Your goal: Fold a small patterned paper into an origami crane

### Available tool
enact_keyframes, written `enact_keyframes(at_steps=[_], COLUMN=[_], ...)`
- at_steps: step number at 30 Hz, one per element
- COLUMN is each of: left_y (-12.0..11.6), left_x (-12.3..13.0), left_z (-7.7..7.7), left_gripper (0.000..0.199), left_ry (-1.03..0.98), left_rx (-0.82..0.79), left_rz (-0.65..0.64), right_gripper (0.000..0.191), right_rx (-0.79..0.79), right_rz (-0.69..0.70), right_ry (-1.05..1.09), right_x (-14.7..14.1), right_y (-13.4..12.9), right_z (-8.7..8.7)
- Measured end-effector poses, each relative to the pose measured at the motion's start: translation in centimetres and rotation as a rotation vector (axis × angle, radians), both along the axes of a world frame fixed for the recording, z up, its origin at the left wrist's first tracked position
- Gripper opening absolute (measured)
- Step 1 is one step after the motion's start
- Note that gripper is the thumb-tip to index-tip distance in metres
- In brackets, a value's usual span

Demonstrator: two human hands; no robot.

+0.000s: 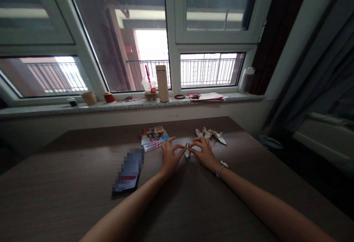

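Note:
Between my two hands, just above the table point(83, 175), is a small folded paper piece point(188, 153), pale with coloured print and pointed at its lower end. My left hand point(170, 155) pinches its left side between thumb and fingertips. From the right, my right hand point(204, 152) pinches the other side; a bracelet circles that wrist. Fingertips cover the upper part of the paper. Several folded paper cranes point(208, 134) lie behind my right hand. Beyond my left hand rests a stack of printed paper sheets point(155, 138).
A phone point(128, 172) lies left of my left forearm. On the window sill point(124, 104) stand a beige flask point(162, 83), a plastic cup with a straw point(149, 84), a paper cup point(89, 98) and a clear bottle point(247, 80). Scissors point(194, 96) lie there beside papers point(208, 96).

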State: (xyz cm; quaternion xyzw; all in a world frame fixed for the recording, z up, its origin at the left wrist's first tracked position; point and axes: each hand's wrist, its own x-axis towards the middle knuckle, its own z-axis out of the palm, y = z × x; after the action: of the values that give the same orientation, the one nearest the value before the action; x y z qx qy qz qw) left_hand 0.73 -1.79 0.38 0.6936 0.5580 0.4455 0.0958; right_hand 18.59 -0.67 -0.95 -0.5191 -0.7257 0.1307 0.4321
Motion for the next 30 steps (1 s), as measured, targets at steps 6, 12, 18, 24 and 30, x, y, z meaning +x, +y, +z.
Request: enact_keyframes(at_steps=[6,12,18,24,30], left_y=[0.6,0.7,0.7,0.7,0.7], left_x=[-0.1,-0.2,-0.1,-0.1,-0.2], left_z=[-1.0,-1.2,-0.9,-1.0,-0.9], left_gripper=[0.004,0.004,0.007,0.010,0.009], left_ry=[0.043,0.015,0.010,0.004,0.015], left_rx=[-0.057,-0.022,-0.021,-0.057,-0.057], left_rz=[0.023,0.052,-0.013,-0.027,-0.034], right_gripper=[0.014,0.012,0.006,0.008,0.012], right_rx=[-0.059,-0.018,-0.039,-0.111,-0.152], right_rz=[0.025,0.058,0.087,0.133,0.145], right_ry=[-0.079,-0.090,0.017,0.062,0.089], right_x=[-0.2,-0.3,-0.1,-0.2,-0.4], right_y=[0.0,-0.3,0.1,0.2,-0.1], right_z=[-0.3,0.0,0.1,0.0,0.2])
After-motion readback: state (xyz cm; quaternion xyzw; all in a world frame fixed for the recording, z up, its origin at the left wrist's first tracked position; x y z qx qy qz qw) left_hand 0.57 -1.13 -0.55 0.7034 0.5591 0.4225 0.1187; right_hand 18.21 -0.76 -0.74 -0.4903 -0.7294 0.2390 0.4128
